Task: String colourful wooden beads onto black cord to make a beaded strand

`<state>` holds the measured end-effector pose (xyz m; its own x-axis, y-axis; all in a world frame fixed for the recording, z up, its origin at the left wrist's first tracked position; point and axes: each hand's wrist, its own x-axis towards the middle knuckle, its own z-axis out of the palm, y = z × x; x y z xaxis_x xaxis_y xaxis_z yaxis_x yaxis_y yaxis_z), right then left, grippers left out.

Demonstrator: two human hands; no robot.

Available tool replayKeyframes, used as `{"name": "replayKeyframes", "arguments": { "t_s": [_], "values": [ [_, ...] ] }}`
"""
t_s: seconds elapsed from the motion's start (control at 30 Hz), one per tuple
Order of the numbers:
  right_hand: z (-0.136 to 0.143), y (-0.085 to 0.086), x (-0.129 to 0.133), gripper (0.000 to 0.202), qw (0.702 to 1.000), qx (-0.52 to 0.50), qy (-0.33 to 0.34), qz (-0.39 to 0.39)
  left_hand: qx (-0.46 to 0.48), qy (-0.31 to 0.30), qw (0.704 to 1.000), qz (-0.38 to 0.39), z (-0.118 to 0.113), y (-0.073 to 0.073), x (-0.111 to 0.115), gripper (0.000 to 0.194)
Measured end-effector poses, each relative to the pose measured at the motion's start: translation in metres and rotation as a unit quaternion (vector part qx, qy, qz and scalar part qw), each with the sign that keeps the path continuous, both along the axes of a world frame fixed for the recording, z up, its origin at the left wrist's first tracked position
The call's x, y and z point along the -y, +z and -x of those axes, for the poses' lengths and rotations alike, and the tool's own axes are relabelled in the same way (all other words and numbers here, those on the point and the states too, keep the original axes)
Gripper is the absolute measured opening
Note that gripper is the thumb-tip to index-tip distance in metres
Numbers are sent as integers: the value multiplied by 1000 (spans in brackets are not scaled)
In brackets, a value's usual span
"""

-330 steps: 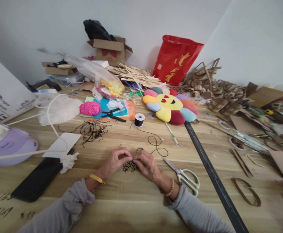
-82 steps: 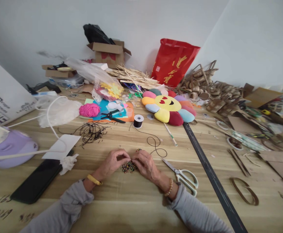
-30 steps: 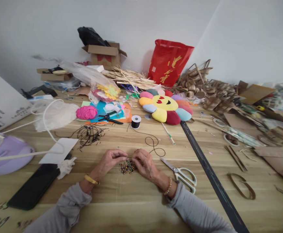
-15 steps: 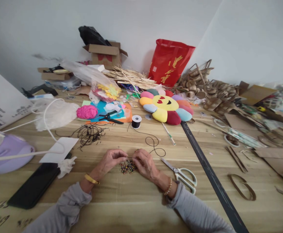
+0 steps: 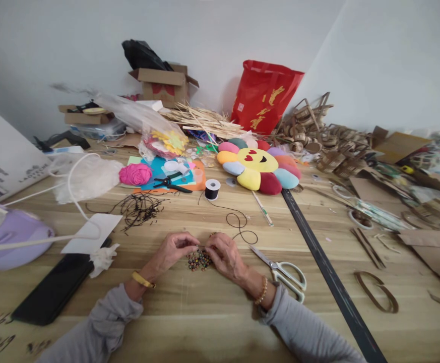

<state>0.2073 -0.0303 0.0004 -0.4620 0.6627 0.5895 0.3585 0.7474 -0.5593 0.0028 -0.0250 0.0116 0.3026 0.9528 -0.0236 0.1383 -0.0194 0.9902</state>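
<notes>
Over a small pile of multicoloured beads (image 5: pixel 199 261), my left hand (image 5: pixel 178 246) and my right hand (image 5: pixel 223 253) face each other with fingertips pinched, a narrow gap apart. A thin dark line spans that gap, apparently the black cord (image 5: pixel 237 218) held by both. The cord loops on the table behind my right hand and leads back to a white spool (image 5: pixel 212 190) wound with black. Any bead inside the fingers is hidden. Scissors (image 5: pixel 286 275) with pale handles lie partly spread beside my right wrist.
Black cord scraps (image 5: pixel 138 209), pink yarn (image 5: pixel 135 175) and black pliers (image 5: pixel 170 185) lie beyond my left hand. A black phone (image 5: pixel 49 290) is at left. A flower cushion (image 5: pixel 258 164) sits behind the spool. A dark strip (image 5: pixel 325 267) crosses the right side.
</notes>
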Motion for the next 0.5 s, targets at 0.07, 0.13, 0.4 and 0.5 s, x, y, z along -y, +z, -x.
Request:
{"name": "replayKeyframes", "arguments": {
  "t_s": [0.07, 0.13, 0.4, 0.5],
  "values": [
    [0, 0, 0, 11, 1000, 0, 1, 0, 5, 1, 1000, 2, 0, 0, 0, 17],
    [0, 0, 0, 11, 1000, 0, 0, 0, 5, -2, 1000, 2, 0, 0, 0, 17],
    [1, 0, 0, 11, 1000, 2, 0, 0, -7, -9, 1000, -8, 0, 0, 1, 20],
    [0, -2, -1, 11, 1000, 4, 0, 1, -14, -5, 1000, -17, 0, 0, 1, 17]
  ]
}}
